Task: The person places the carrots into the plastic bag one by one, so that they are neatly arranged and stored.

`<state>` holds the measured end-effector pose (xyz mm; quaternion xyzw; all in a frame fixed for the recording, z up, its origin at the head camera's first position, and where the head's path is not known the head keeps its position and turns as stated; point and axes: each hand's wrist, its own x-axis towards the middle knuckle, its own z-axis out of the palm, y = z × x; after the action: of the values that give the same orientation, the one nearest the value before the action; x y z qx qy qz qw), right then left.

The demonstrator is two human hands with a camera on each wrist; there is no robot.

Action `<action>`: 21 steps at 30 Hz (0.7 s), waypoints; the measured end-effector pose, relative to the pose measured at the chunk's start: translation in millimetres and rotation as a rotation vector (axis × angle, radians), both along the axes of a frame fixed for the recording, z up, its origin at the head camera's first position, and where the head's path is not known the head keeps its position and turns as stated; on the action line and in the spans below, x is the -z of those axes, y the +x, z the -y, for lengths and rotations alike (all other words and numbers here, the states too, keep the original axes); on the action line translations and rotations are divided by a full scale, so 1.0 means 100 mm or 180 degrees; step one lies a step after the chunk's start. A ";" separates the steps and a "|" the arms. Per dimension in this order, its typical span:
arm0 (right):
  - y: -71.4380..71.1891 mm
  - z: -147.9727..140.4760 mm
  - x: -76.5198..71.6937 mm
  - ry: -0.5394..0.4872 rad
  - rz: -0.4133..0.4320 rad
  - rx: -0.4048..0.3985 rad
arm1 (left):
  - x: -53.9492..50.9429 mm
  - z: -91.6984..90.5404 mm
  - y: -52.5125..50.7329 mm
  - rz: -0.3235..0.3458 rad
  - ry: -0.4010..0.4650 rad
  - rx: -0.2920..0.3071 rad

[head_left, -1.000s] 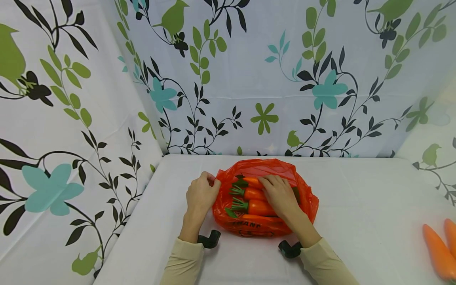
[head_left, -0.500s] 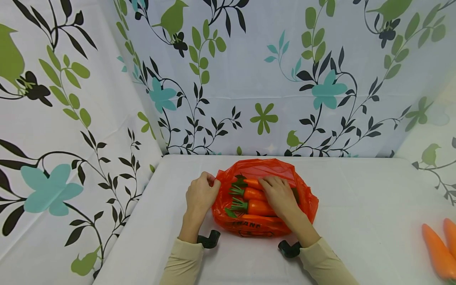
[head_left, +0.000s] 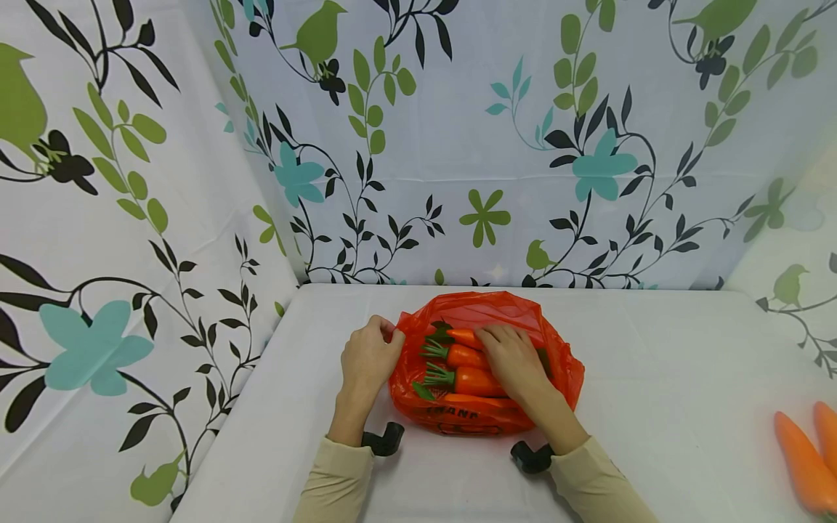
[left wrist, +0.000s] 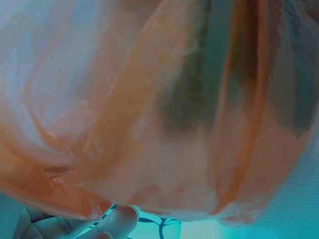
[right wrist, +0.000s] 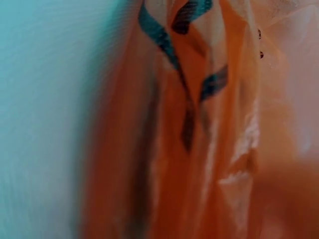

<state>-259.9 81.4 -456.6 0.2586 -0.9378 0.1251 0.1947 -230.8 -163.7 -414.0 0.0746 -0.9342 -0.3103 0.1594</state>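
Observation:
In the head view a red plastic bag (head_left: 484, 305) lies with its mouth towards me, black lettering on its near side. Several orange carrots with green tops lie in it, such as the middle carrot (head_left: 477, 380). My left hand (head_left: 369, 356) pinches the bag's left rim between thumb and fingers. My right hand (head_left: 519, 362) reaches into the bag, its fingers bent over the upper carrot (head_left: 464, 336); its thumb is largely hidden. In the left wrist view the bag (left wrist: 124, 149) fills most of the picture, with fingertips (left wrist: 122, 221) below. The right wrist view shows the bag's creased side (right wrist: 199, 149).
Two more orange carrots (head_left: 804, 465) lie at the right edge of the white table (head_left: 654, 378), partly cut off. Dark wrist cameras (head_left: 384, 439) sit under both wrists. A patterned cloth (head_left: 484, 174) hangs behind and to the sides.

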 end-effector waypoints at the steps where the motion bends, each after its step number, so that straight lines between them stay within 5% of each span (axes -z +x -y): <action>1: 0.00 0.00 0.00 -0.0008 -0.0004 -0.0002 | 0.00 0.00 0.00 -0.0001 0.0002 0.0001; 21: 0.09 -0.01 -0.23 -0.0235 -0.0232 -0.0163 | -0.01 0.01 0.00 -0.0001 0.0007 0.0031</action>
<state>-250.8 82.5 -433.8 0.2797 -0.9179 0.1550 0.2349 -230.3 -164.4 -412.6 0.0701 -0.9342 -0.3121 0.1579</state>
